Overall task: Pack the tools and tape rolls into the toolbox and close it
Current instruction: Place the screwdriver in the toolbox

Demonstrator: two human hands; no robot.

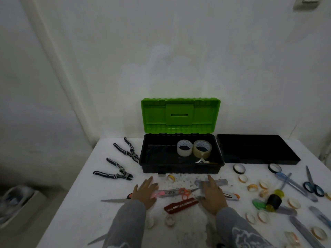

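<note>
White table (86,194) holds black toolbox (180,169), green lid (180,114) upright.

Toolbox lid (180,115): bright green.
Toolbox base (180,170): black.
Tray (258,149), at 3 o'clock of the base: black.
Pliers (105,174): handles striped black and white.
Scissors (309,178), at 4 o'clock: handles blue.
Counter (86,203): white.

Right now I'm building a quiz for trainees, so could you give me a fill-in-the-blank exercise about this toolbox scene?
1. The green lid of the toolbox stands ____.
2. Inside the toolbox lie ____ clear tape rolls.
3. The black tray sits to the toolbox's ____.
4. The pliers lie to the toolbox's ____.

Missing words: open; two; right; left.
</note>
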